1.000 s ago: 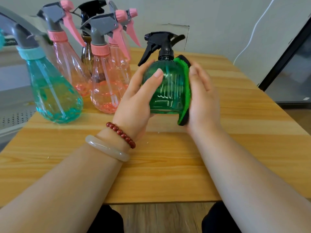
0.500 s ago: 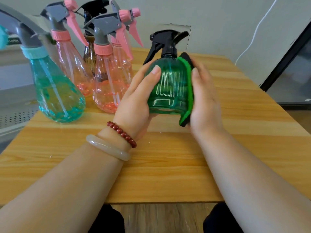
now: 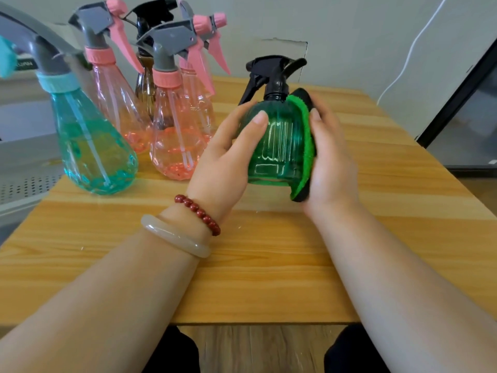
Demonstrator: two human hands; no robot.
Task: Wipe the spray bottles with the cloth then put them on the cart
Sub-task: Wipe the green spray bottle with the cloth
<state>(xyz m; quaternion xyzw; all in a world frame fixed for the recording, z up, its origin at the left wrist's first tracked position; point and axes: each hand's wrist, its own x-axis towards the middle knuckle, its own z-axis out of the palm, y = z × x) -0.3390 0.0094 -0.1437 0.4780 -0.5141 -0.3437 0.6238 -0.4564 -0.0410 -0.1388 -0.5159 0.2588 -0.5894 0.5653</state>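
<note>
A round green spray bottle [image 3: 279, 146] with a black trigger head is held just above the wooden table [image 3: 242, 265]. My left hand [image 3: 228, 162] grips its left side, thumb across the front. My right hand [image 3: 330, 162] presses a green and black cloth [image 3: 305, 146] flat against the bottle's right side. To the left stand a teal bottle [image 3: 91, 149], three pink bottles, the nearest [image 3: 174, 141], and a brown bottle [image 3: 145, 84] behind them. The cart [image 3: 21, 168] shows as grey perforated metal at the left edge.
A white cable [image 3: 411, 49] runs down the grey wall at the back right. A dark framed panel [image 3: 465, 103] stands to the right of the table. The table's near edge is close to my knees.
The green bottle and both hands have shifted slightly, the bottle a little more upright, with the cloth still pressed on its right side. The other bottles have not moved.
</note>
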